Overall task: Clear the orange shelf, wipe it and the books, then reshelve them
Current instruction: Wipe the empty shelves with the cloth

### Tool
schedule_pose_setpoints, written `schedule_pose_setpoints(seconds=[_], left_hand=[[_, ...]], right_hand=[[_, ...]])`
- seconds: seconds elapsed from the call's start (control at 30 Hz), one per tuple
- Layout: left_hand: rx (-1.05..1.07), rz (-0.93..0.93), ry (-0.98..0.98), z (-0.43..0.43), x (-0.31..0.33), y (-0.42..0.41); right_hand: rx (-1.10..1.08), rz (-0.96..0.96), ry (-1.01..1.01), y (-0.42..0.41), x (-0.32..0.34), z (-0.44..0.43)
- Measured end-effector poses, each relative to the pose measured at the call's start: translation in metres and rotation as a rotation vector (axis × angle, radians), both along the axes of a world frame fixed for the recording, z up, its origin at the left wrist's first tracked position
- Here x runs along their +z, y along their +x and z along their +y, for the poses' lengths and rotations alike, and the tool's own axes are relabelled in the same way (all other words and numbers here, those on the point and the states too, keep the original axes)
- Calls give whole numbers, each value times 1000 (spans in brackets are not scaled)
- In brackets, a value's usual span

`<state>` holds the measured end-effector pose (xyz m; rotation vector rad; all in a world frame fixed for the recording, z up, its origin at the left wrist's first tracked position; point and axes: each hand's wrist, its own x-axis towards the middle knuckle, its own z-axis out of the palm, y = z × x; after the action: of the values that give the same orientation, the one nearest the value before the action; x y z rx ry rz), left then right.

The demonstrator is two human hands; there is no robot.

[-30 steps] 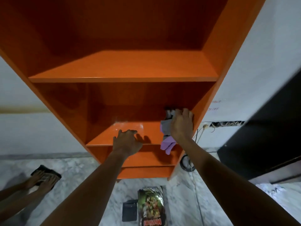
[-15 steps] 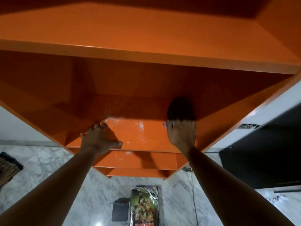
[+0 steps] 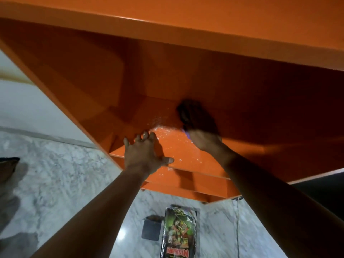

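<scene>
Shelf (image 3: 186,151) boards that show are bare of books, so the clearing looks done. The board being worked carries pale specks across its middle, spray or dust, I cannot tell which, so its wipe seems only partly through.

The right hand (image 3: 204,139) lies on that board toward the right rear, in deep shadow. It covers a purple cloth (image 3: 186,134) of which only a sliver shows at the hand's left edge. Whether the fingers lie flat on the cloth or bunch it I cannot tell. The left hand (image 3: 143,153) rests on the board's front left, fingers spread and straight, thumb out along the front edge, holding nothing. It looks to be bracing.

Below the shelf, on the marble floor (image 3: 65,174), a book (image 3: 178,233) with a green cover lies flat. Just beside it on its left is a dark item (image 3: 151,229), perhaps another book.

Left to do, as I judge: finish this board and any others unwiped, wipe the books, put them back.
</scene>
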<state>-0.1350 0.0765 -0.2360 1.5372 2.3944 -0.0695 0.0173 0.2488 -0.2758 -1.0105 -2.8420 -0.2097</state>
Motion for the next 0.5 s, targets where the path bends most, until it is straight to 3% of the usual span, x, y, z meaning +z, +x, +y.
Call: schedule_pose_setpoints(seconds=[0.07,0.13,0.2,0.37,0.5], left_hand=[[-4,12,11,-2,0,0],[-6,10,-7,-4,1,0],[-12,22,-5,-4,1,-1],[-42,31,-2,-9,2,-5],[-85,-93,-72,-15,7,-20]], right_hand=[[102,-42,-11,-9,9,-17],[129,40,-100,-6,10,-37],[74,164,-249,1,6,-53],[25,210,-287,9,-1,-104],[-18,330,-361,15,-1,-131]])
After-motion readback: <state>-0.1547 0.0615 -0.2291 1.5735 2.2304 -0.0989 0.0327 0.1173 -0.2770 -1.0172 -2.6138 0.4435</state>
